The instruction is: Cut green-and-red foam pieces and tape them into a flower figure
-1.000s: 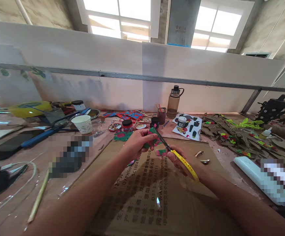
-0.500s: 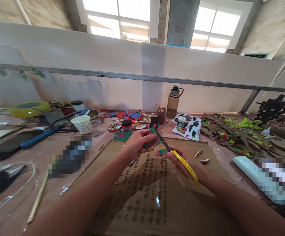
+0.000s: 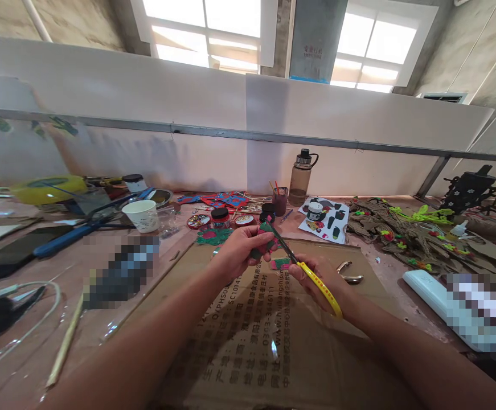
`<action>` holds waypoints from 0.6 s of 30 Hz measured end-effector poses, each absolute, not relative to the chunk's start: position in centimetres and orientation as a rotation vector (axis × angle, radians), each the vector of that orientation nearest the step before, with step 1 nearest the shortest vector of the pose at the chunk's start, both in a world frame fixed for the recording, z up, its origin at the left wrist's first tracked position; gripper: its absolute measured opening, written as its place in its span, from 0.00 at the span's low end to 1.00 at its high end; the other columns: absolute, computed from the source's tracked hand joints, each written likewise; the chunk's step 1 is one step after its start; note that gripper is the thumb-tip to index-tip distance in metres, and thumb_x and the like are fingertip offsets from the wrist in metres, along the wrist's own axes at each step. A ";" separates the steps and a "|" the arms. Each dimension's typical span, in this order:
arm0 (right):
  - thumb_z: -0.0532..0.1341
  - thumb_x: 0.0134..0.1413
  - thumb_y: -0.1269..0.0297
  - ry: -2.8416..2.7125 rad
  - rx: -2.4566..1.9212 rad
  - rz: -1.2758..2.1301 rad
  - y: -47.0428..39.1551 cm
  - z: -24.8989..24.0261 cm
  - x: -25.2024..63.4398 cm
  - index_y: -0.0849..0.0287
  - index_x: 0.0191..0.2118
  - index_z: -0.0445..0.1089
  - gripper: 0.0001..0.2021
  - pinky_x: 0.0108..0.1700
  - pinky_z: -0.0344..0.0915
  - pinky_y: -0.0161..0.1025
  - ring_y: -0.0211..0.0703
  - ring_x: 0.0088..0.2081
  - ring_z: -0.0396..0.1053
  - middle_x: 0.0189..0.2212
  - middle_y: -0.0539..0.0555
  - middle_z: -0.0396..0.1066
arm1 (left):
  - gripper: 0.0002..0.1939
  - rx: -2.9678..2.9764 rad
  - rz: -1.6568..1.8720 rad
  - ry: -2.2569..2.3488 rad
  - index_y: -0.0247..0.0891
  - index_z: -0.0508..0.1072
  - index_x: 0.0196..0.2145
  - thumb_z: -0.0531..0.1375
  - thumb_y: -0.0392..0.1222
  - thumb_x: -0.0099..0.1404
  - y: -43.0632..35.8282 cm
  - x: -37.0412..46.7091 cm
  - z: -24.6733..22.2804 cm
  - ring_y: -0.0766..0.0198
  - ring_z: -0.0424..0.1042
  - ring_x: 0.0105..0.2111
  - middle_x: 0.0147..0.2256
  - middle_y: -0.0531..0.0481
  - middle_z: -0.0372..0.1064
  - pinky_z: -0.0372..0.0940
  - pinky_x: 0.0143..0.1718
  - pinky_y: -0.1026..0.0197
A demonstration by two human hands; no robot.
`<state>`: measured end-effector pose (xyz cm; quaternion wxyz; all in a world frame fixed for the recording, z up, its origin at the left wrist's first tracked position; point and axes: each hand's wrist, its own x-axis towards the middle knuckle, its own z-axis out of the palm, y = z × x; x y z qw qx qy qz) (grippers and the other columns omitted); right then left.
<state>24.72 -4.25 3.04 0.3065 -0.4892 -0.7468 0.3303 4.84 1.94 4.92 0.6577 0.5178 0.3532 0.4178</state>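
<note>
My left hand (image 3: pixel 240 249) pinches a small green and pink painted cutout (image 3: pixel 265 244) above the cardboard sheet (image 3: pixel 230 341). In my right hand (image 3: pixel 342 287) is a pair of scissors (image 3: pixel 328 297) with yellow handles, my fingers closed round them. Their dark blades point up and left and meet the cutout's right edge. Just below the blades lies another green and pink piece (image 3: pixel 281 263) on the cardboard. More green pieces with pink spots (image 3: pixel 210 237) rest beyond my left hand. Small metal pliers (image 3: pixel 351 274) lie right of my right hand.
Paint jars (image 3: pixel 220 217), a cup with sticks (image 3: pixel 280 202) and a brown bottle (image 3: pixel 300 179) stand at the back. A paper cup (image 3: pixel 140 216) is at left. Brown craft pieces (image 3: pixel 384 228) are heaped at right, behind a white power bank (image 3: pixel 435 304).
The cutout has turned slightly in my left hand, and more of its pink face shows. The scissors stay at its edge. The whole view has shifted slightly.
</note>
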 end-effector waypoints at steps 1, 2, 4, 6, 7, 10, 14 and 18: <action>0.54 0.63 0.44 -1.976 -1.296 0.863 -4.2 2.9 24.8 0.59 0.30 0.64 0.22 0.29 0.49 0.35 0.36 0.28 0.53 0.27 0.49 0.59 | 0.16 1.169 0.949 0.798 0.36 0.70 0.28 0.71 0.48 0.50 1.9 4.9 4.9 0.73 0.65 0.17 0.24 0.51 0.72 0.42 0.11 0.70; 0.54 0.63 0.44 -1.979 -1.303 0.847 -4.1 2.9 24.8 0.59 0.30 0.64 0.22 0.29 0.49 0.35 0.36 0.28 0.53 0.26 0.49 0.59 | 0.16 1.165 0.950 0.795 0.36 0.70 0.28 0.71 0.48 0.50 1.9 4.9 4.9 0.73 0.64 0.16 0.24 0.51 0.72 0.43 0.11 0.70; 0.54 0.62 0.44 -1.975 -1.308 0.833 -4.0 2.8 24.8 0.59 0.29 0.65 0.22 0.29 0.49 0.35 0.36 0.27 0.52 0.25 0.49 0.59 | 0.16 1.159 0.951 0.794 0.36 0.70 0.27 0.71 0.48 0.50 1.9 4.9 4.9 0.73 0.65 0.17 0.24 0.51 0.72 0.43 0.11 0.70; 0.55 0.62 0.44 -1.976 -1.311 0.831 -4.0 2.9 24.8 0.59 0.30 0.66 0.21 0.29 0.49 0.35 0.36 0.28 0.53 0.26 0.49 0.60 | 0.17 1.157 0.955 0.797 0.35 0.70 0.27 0.71 0.48 0.49 2.0 4.9 4.9 0.73 0.66 0.17 0.25 0.51 0.72 0.43 0.11 0.70; 0.55 0.61 0.44 -1.980 -1.316 0.830 -4.1 3.0 24.8 0.59 0.30 0.66 0.21 0.29 0.50 0.35 0.37 0.28 0.53 0.26 0.49 0.61 | 0.17 1.157 0.955 0.797 0.35 0.70 0.27 0.71 0.47 0.49 2.0 5.0 4.8 0.73 0.66 0.17 0.25 0.50 0.72 0.43 0.11 0.70; 0.54 0.62 0.44 -1.992 -1.361 0.812 -4.1 3.3 24.7 0.60 0.29 0.66 0.22 0.30 0.52 0.34 0.37 0.29 0.56 0.28 0.50 0.64 | 0.17 1.149 0.946 0.788 0.35 0.70 0.27 0.72 0.47 0.49 2.0 5.0 4.7 0.72 0.67 0.17 0.25 0.50 0.73 0.43 0.11 0.71; 0.54 0.62 0.44 -2.011 -1.382 0.794 -3.9 3.3 24.8 0.60 0.32 0.70 0.23 0.31 0.54 0.34 0.38 0.30 0.60 0.29 0.50 0.68 | 0.17 1.141 0.945 0.773 0.35 0.70 0.27 0.72 0.47 0.49 2.1 4.9 4.5 0.72 0.68 0.17 0.24 0.50 0.73 0.45 0.12 0.71; 0.57 0.60 0.43 -2.067 -1.411 0.775 -3.7 3.4 25.5 0.61 0.38 0.75 0.23 0.32 0.56 0.35 0.41 0.31 0.64 0.31 0.52 0.73 | 0.16 1.109 1.049 0.813 0.35 0.72 0.29 0.72 0.45 0.50 3.1 4.1 4.2 0.69 0.71 0.20 0.24 0.50 0.73 0.52 0.14 0.71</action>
